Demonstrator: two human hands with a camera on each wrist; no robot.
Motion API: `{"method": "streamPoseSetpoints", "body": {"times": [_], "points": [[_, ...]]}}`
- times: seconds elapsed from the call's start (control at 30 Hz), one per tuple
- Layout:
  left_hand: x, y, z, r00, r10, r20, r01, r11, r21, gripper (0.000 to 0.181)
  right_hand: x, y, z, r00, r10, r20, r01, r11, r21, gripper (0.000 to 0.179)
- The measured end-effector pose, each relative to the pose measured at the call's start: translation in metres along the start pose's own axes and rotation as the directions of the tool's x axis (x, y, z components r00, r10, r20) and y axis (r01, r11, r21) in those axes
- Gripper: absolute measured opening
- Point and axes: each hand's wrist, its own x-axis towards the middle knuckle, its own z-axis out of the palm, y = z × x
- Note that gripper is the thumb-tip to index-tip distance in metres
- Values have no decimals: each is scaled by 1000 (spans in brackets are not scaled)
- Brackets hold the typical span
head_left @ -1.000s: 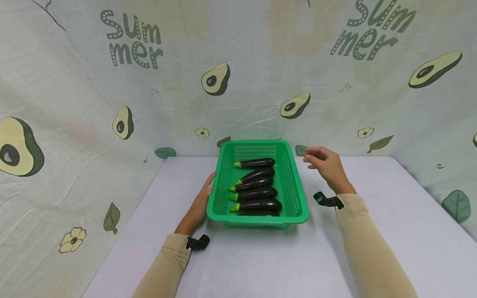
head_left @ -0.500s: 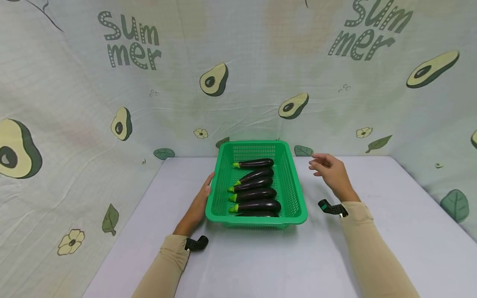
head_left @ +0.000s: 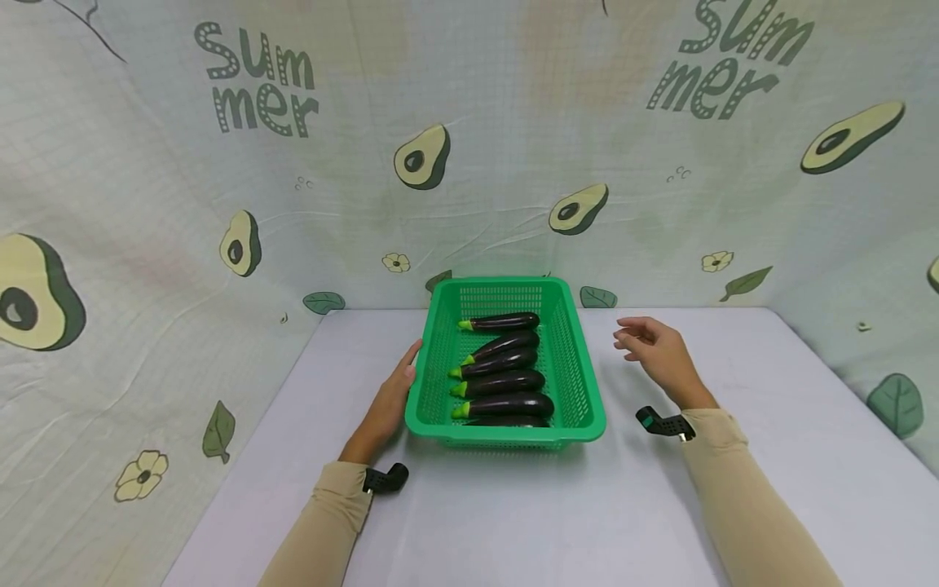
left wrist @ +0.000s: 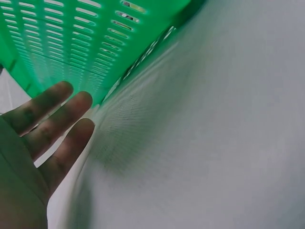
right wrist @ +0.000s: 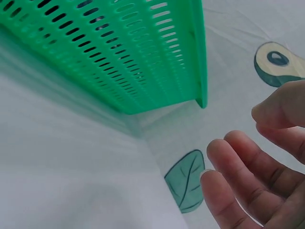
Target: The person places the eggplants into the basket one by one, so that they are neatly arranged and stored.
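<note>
A green plastic basket (head_left: 506, 436) with slotted walls stands on the white table. Several dark purple eggplants with green stem ends lie inside it, one (head_left: 509, 405) near the front and one (head_left: 502, 322) apart at the back. My left hand (head_left: 385, 408) is at the basket's left side, thumb by the rim. In the left wrist view, its fingers (left wrist: 57, 121) extend straight beside the slotted wall; whether they touch it I cannot tell. My right hand (head_left: 663, 359) hovers to the right of the basket, apart from it, fingers loosely bent and holding nothing.
Behind the table (head_left: 770, 456) hangs a pale cloth (head_left: 499, 163) printed with avocados, leaves and lettering. It also covers the left and right sides. A black wrist device (head_left: 386, 478) sits on the left wrist, another (head_left: 663, 422) on the right.
My right hand has drawn away from the basket, moving right and toward me. The left hand, basket and eggplants have stayed in place.
</note>
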Motion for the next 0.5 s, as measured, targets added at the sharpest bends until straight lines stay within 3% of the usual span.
{"method": "streamPoseSetpoints", "body": {"times": [0.17, 0.33, 0.5], "points": [[-2, -6, -2, 999, -7, -31, 8, 1000, 17, 51, -6, 5, -2, 1000, -8, 21, 9, 999, -40, 39], [-5, -2, -7, 999, -18, -41, 18, 1000, 11, 52, -12, 9, -6, 999, -8, 36, 11, 998, -69, 37], [-4, 0, -16, 998, 13, -59, -13, 1000, 12, 49, -16, 13, -10, 999, -9, 40, 13, 994, -111, 35]]}}
